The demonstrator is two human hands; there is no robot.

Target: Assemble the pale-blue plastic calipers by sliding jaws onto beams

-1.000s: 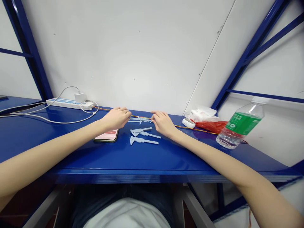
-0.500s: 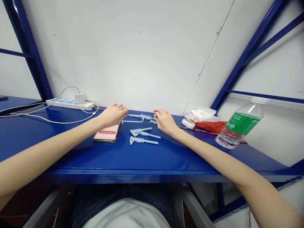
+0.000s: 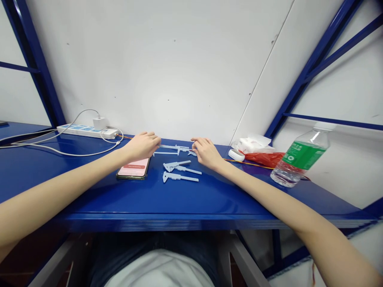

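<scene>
My left hand (image 3: 145, 145) is closed on the left end of a pale blue plastic vernier caliper (image 3: 178, 149), held sideways near the back of the table. At the caliper's other end is my right hand (image 3: 206, 151), its index finger stretched out and the thumb below; its grip on that end is partly hidden. Beneath the held caliper lies another caliper (image 3: 167, 153), with part of a further one (image 3: 192, 154) beside my right thumb. Closer to me rest a caliper with its beam slanting up (image 3: 176, 165) and a lower caliper (image 3: 180, 177). A phone (image 3: 133, 169) lies under my left wrist.
A white power strip (image 3: 86, 130) with a charger and loose cables (image 3: 80, 153) sits at the back left. To the right are a white oval device (image 3: 236, 155), tissues (image 3: 254, 143), a red bag (image 3: 266, 159) and a water bottle (image 3: 302, 155). A wall (image 3: 167, 71) rises behind the table.
The held caliper has tilted and dropped slightly at its right side. Both hands keep nearly the same place, and the whole view has shifted a little.
</scene>
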